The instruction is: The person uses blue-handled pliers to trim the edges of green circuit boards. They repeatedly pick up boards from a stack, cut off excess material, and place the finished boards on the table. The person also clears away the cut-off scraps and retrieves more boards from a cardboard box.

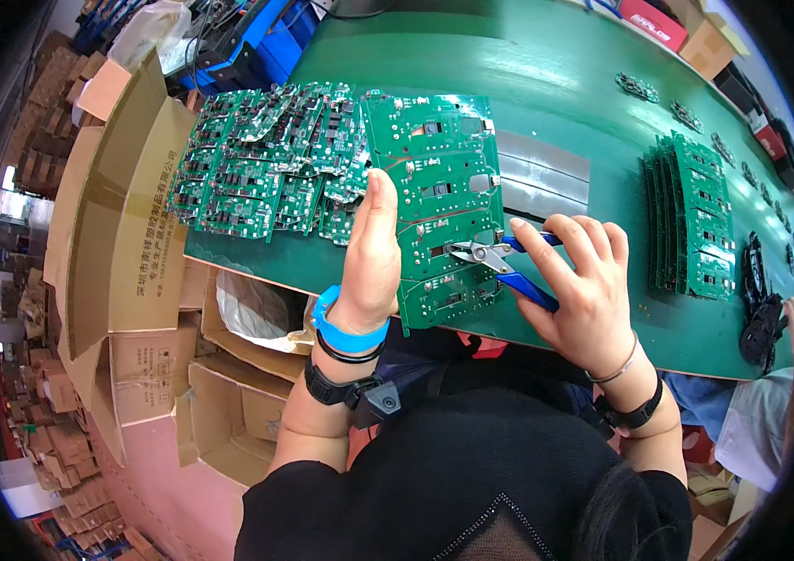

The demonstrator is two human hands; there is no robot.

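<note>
A green circuit board panel [434, 168], made of several joined boards, is held up over the table's near edge. My left hand [373, 248] grips its left edge, thumb side up, with a blue band at the wrist. Blue-handled cutting pliers [532, 288] are in my right hand [584, 276], fingers wrapped around the handles. The plier jaws touch the panel at a dark part in its lower half. Whether the jaws are closed on anything is too small to tell.
Heaps of populated green boards [266, 159] lie left of the panel. A stack of panels [691, 220] stands at right, near black parts [759, 323]. Grey metal strips [546, 178] lie on the green table [397, 47]. Open cardboard boxes [140, 234] stand at the left.
</note>
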